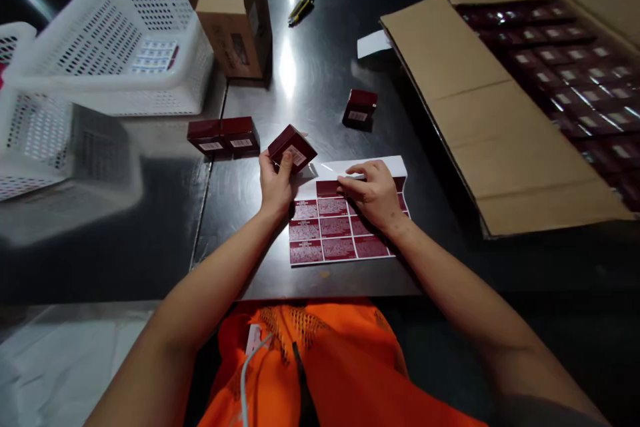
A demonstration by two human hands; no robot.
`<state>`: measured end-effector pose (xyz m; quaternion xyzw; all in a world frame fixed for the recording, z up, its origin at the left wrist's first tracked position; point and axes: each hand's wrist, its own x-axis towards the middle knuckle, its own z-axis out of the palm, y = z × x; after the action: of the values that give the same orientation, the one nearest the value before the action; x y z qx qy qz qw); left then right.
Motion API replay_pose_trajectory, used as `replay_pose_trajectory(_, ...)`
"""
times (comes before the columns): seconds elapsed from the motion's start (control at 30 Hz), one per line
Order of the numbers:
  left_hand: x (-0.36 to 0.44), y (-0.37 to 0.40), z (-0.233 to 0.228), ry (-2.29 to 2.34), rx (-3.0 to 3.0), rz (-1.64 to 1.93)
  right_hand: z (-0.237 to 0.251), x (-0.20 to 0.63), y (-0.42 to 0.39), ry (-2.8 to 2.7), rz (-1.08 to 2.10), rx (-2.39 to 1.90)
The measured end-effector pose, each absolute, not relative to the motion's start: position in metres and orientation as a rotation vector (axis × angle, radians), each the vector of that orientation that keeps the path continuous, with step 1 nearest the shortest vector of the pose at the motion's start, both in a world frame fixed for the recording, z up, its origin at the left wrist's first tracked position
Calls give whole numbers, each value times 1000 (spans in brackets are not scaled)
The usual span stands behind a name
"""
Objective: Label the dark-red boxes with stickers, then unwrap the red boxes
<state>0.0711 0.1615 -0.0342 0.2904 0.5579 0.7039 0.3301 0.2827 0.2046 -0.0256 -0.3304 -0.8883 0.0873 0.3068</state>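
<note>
My left hand (277, 180) is closed around a small dark red box (293, 148), tilted so that the barcode label on it faces me. My right hand (373, 190) is over the sheet of dark red labels (337, 227), thumb and forefinger pinched together at its upper rows. What lies between those fingertips is too small to make out. Rows of printed labels show on the sheet, and its white upper strip is bare. Two more dark red boxes (223, 136) stand side by side left of my left hand. Another dark red box (360, 108) sits alone beyond my right hand.
An open carton (450, 100) packed with dark red boxes takes up the right side. White plastic baskets (150, 97) stand at the left, beside a small open cardboard box (233, 34). A yellow and black utility knife (301, 10) lies at the back near a white paper piece (373, 44).
</note>
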Motion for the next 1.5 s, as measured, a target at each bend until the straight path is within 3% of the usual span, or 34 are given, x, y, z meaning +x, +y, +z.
replay_pose_trajectory(0.33, 72, 160, -35, 1485, 738, 1851, -19, 276, 190, -2224, 636, -1065)
replay_pose_trajectory(0.63, 70, 158, -11, 1105, 577, 1833, 15, 291, 195, -1689, 1319, -923)
replay_pose_trajectory(0.93, 94, 121, -19, 1056, 1131, 1331, 20, 269, 165, -1584, 1078, -706)
replay_pose_trajectory(1.17, 70, 126, 3, 1279, 1791, 1354, 23, 283, 166, -1775, 889, -650)
replay_pose_trajectory(1.4, 78, 118, 13, 1486, 1735, 1321, 51, 306, 171, -1684, 697, -879)
replay_pose_trajectory(1.5, 81, 119, 12, 1525, 1771, 1294, 61, 310, 172, -1550, 864, -952)
